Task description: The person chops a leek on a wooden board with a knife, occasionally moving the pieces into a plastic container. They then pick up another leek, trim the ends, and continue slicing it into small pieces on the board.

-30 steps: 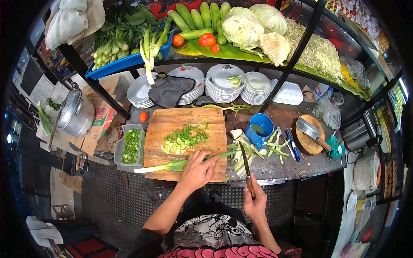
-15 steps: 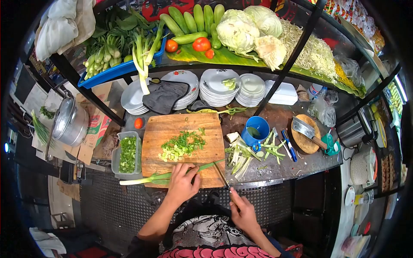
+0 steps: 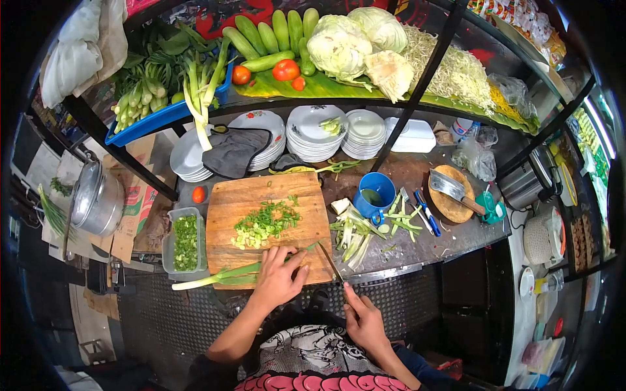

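Observation:
My left hand (image 3: pixel 280 279) presses a long leek-like green onion (image 3: pixel 225 275) onto the near edge of the wooden cutting board (image 3: pixel 222 208), its fingers closed over the green part. The white end sticks out past the board's left side. In my right hand (image 3: pixel 365 320) is the handle of a knife (image 3: pixel 331 264). Its blade points up and left, with the tip by the green end of the stalk. Chopped green onion (image 3: pixel 266 223) lies in a loose pile on the board. To the left, a clear container (image 3: pixel 185 244) holds more chopped greens.
Right of the board are trimmed stalks (image 3: pixel 355 238), a blue mug (image 3: pixel 375 195), pens (image 3: pixel 427 212) and a cleaver (image 3: pixel 450 188) on a round block (image 3: pixel 456 212). Behind stand stacked plates (image 3: pixel 316 133), beneath a shelf of vegetables with dark metal bars (image 3: pixel 427 78).
The whole view has shifted, so the board and shelf appear slightly farther left. Both hands keep their hold, and the knife tip stays near the stalk's green end.

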{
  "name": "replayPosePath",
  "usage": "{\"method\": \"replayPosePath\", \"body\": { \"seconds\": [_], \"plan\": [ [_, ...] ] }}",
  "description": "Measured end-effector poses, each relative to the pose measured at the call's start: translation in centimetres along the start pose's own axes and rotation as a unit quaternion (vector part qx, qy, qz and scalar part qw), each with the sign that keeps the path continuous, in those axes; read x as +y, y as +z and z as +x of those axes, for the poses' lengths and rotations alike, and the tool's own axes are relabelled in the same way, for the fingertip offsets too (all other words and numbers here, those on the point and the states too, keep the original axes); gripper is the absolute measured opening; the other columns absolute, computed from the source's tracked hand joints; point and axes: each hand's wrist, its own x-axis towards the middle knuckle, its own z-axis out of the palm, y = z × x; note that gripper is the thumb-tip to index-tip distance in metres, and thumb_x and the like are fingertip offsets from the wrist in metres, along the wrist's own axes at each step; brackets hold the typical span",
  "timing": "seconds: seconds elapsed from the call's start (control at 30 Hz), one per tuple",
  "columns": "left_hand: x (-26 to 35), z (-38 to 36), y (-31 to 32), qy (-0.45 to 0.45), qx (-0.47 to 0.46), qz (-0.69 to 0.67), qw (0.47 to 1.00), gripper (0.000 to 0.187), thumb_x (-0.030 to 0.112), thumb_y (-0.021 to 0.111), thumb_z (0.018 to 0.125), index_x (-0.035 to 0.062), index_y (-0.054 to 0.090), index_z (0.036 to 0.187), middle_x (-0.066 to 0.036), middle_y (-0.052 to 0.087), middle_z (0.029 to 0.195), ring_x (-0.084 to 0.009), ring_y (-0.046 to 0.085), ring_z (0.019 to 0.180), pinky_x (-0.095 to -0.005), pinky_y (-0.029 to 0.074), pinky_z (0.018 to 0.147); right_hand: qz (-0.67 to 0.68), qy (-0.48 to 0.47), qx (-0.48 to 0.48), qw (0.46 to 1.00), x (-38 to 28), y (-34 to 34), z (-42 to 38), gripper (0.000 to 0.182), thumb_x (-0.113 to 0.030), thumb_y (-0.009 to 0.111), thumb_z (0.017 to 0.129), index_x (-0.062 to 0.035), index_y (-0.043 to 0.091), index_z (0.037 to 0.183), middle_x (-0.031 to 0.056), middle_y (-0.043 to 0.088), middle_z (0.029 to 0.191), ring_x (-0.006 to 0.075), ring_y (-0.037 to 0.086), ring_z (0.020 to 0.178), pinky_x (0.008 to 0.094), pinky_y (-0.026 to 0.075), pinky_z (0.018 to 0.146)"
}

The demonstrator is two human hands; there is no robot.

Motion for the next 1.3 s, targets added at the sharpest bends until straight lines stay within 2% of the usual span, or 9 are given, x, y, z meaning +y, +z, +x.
{"method": "replayPosePath", "body": {
  "seconds": [0.13, 0.2, 0.3, 0.47, 0.67, 0.77, 0.87, 1.07, 1.3],
  "plan": [
    [1.3, 0.3, 0.7, 0.006, 0.007, 0.034, 0.999, 0.04, 0.02, 0.072, 0.093, -0.0043, 0.071, 0.124, -0.016, 0.064, 0.121, -0.0349, 0.057, 0.111, -0.0458, 0.044, 0.098, -0.047, -0.005, 0.004, 0.999, -0.1, 0.0, 0.3, 0.061, -0.002, 0.067, 0.098, -0.0141, 0.055, 0.157, 0.0209, 0.064, 0.089, 0.0394, 0.065, 0.072, 0.0439, 0.053, 0.069],
    [1.4, 0.4, 1.0, -0.002, 0.005, 0.035, 0.999, 0.042, 0.02, 0.072, 0.093, -0.0032, 0.068, 0.128, -0.015, 0.063, 0.122, -0.0348, 0.056, 0.112, -0.0457, 0.044, 0.098, -0.079, -0.028, 0.011, 0.996, -0.4, 0.0, 0.6, 0.061, -0.002, 0.067, 0.098, -0.014, 0.056, 0.156, 0.0203, 0.063, 0.087, 0.0391, 0.063, 0.069, 0.0443, 0.052, 0.067],
    [1.4, 0.4, 1.2, -0.009, 0.0, 0.037, 0.999, 0.044, 0.023, 0.071, 0.095, -0.0018, 0.066, 0.131, -0.015, 0.061, 0.123, -0.0344, 0.056, 0.113, -0.0459, 0.044, 0.097, -0.083, -0.019, 0.0, 0.996, -0.3, -0.5, 1.2, 0.064, -0.007, 0.066, 0.097, -0.02, 0.054, 0.159, 0.0202, 0.063, 0.086, 0.0418, 0.067, 0.067, 0.0517, 0.056, 0.065],
    [1.2, 0.0, 1.2, 0.0, 0.026, 0.026, 0.999, 0.042, 0.025, 0.07, 0.095, -0.0001, 0.07, 0.128, -0.016, 0.063, 0.121, -0.034, 0.057, 0.113, -0.0468, 0.045, 0.098, -0.039, -0.036, 0.007, 0.999, -0.1, -1.0, 0.6, 0.061, -0.007, 0.067, 0.096, -0.0207, 0.059, 0.155, 0.019, 0.063, 0.084, 0.0396, 0.067, 0.066, 0.0496, 0.056, 0.062],
    [1.0, -0.2, 1.7, 0.004, 0.081, 0.006, 0.997, 0.037, 0.015, 0.073, 0.089, -0.0012, 0.075, 0.121, -0.015, 0.065, 0.111, -0.0345, 0.059, 0.105, -0.0455, 0.048, 0.095, -0.052, -0.094, 0.02, 0.994, 0.1, -0.8, 2.1, 0.063, -0.008, 0.067, 0.095, -0.0212, 0.058, 0.156, 0.0195, 0.062, 0.083, 0.0407, 0.065, 0.063, 0.0496, 0.056, 0.062],
    [0.9, -0.4, 1.9, 0.005, 0.093, -0.012, 0.996, 0.036, 0.012, 0.072, 0.087, -0.0014, 0.075, 0.12, -0.014, 0.066, 0.111, -0.0338, 0.06, 0.105, -0.0446, 0.049, 0.094, -0.063, -0.083, 0.007, 0.994, 0.2, -0.8, 2.5, 0.063, -0.008, 0.067, 0.095, -0.0212, 0.057, 0.156, 0.0195, 0.062, 0.083, 0.0411, 0.065, 0.063, 0.0496, 0.056, 0.062],
    [1.0, -0.4, 2.0, 0.01, 0.088, 0.007, 0.996, 0.036, 0.01, 0.071, 0.085, -0.0013, 0.076, 0.119, -0.013, 0.066, 0.112, -0.0332, 0.06, 0.106, -0.045, 0.049, 0.094, -0.04, -0.097, -0.005, 0.995, -0.2, -1.0, 2.6, 0.065, -0.009, 0.067, 0.095, -0.0218, 0.056, 0.157, 0.02, 0.063, 0.085, 0.0422, 0.066, 0.065, 0.0513, 0.057, 0.064],
    [1.1, -0.3, 2.0, 0.012, 0.085, 0.024, 0.996, 0.037, 0.009, 0.07, 0.084, -0.0018, 0.076, 0.119, -0.013, 0.066, 0.112, -0.0335, 0.06, 0.106, -0.0457, 0.049, 0.095, -0.116, -0.087, -0.058, 0.988, 0.2, -0.5, 3.6, 0.07, -0.012, 0.064, 0.096, -0.025, 0.047, 0.163, 0.0225, 0.064, 0.091, 0.0451, 0.069, 0.069, 0.0551, 0.059, 0.068],
    [1.3, -0.2, 1.9, -0.014, 0.054, 0.03, 0.998, 0.041, 0.013, 0.069, 0.085, -0.0014, 0.076, 0.122, -0.013, 0.066, 0.116, -0.0333, 0.06, 0.112, -0.0455, 0.05, 0.098, -0.129, -0.088, -0.042, 0.987, 0.2, 0.2, 3.8, 0.07, -0.01, 0.065, 0.094, -0.0248, 0.05, 0.161, 0.0229, 0.065, 0.091, 0.0435, 0.069, 0.067, 0.0536, 0.06, 0.065]
  ]
}}
